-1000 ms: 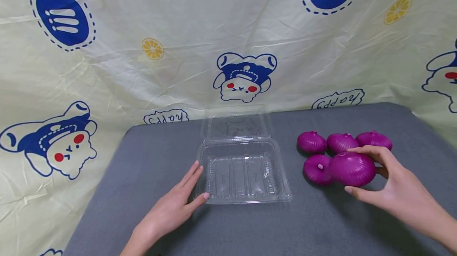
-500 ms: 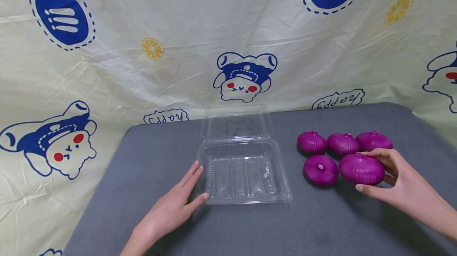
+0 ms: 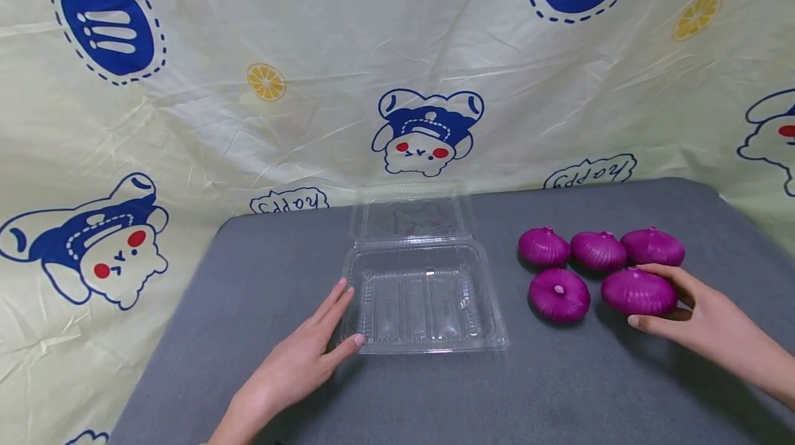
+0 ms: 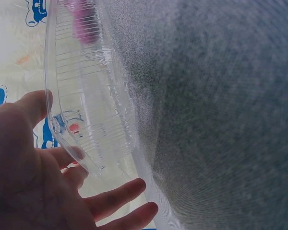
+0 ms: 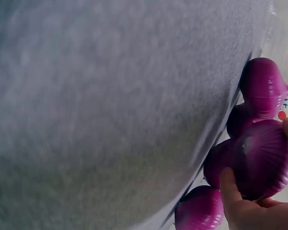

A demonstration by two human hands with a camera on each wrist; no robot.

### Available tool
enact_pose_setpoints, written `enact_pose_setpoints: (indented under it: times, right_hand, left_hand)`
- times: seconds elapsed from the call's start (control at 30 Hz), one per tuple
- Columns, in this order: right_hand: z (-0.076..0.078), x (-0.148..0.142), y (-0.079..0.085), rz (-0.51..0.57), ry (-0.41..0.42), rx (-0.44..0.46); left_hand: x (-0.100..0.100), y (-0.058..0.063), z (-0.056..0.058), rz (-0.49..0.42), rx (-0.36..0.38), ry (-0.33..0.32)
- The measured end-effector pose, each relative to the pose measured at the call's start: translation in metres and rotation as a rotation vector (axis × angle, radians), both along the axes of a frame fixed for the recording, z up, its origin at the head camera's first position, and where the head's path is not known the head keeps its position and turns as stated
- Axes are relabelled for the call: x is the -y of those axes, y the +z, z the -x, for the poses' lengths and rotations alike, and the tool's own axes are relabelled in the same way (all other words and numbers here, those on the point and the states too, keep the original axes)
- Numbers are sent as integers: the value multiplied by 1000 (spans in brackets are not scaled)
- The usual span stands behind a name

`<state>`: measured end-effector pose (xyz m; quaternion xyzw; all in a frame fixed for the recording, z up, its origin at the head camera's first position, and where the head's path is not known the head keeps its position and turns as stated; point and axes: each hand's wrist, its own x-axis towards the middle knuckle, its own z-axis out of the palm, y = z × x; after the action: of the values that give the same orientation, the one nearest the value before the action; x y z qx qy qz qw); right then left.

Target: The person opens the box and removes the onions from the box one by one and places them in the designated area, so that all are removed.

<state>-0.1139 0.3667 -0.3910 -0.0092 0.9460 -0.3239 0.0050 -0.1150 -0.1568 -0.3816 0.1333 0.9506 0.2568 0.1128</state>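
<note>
A clear plastic clamshell box [image 3: 428, 307] lies open, its lid [image 3: 410, 217] folded back. My left hand [image 3: 295, 366] touches its left rim with fingers spread and fairly straight; the left wrist view shows fingertips at the box's edge [image 4: 55, 105]. On the right, my right hand [image 3: 708, 314] grips a purple onion [image 3: 638, 292], thumb at the front and fingers behind it. The right wrist view shows this onion [image 5: 264, 163] with its stem end up, low over the table. A flatter-looking onion [image 3: 559, 295] sits just left of it, a small gap between.
Behind the held onion, three more purple onions stand in a row: left [image 3: 544, 248], middle [image 3: 598, 250] and right [image 3: 653, 247]. A grey cloth covers the table [image 3: 435, 397]. A printed curtain [image 3: 323, 141] hangs right behind the table's far edge.
My right hand has carried the onion right and down, away from the flatter onion, and its stem has turned upward. The left hand and the box have not moved.
</note>
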Motion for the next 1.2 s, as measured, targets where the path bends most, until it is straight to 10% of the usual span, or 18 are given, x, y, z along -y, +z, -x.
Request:
enact_pose_setpoints:
  times: [0.63, 1.2]
  right_hand:
    - [14, -7, -16, -5, 149, -76]
    - [16, 0, -11, 23, 128, 46]
  left_hand:
    - [0, 0, -1, -4, -8, 1]
    - [0, 1, -1, -9, -9, 0]
